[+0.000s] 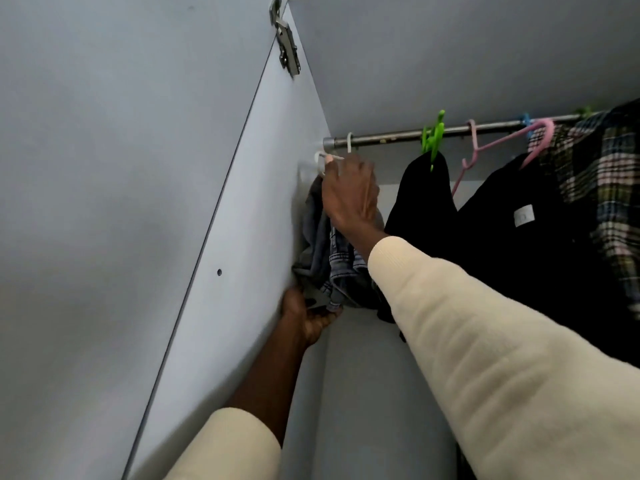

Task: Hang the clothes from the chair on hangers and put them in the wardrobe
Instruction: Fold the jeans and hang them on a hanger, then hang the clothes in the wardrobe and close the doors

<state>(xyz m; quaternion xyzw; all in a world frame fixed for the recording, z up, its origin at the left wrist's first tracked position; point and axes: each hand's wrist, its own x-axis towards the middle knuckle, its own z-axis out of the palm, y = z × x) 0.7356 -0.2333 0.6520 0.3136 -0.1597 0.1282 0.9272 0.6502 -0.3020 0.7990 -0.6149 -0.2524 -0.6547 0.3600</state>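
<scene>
I look up into the wardrobe at its metal rail (pixel 388 136). My right hand (pixel 349 194) grips a white hanger (pixel 320 160) whose hook sits just below the rail's left end, against the side wall. A grey denim garment (pixel 329 251) hangs bunched from that hanger. My left hand (pixel 304 315) holds the garment's lower edge from underneath. A second white hook (pixel 349 142) is on the rail just right of the hanger.
Further right on the rail hang a black garment (pixel 420 202) on a green hanger (pixel 433 136), a bare pink hanger (pixel 471 152), a dark garment (pixel 512 244) on a pink hanger (pixel 540 142) and a plaid shirt (pixel 602 188). The wardrobe door (pixel 104 202) stands to the left.
</scene>
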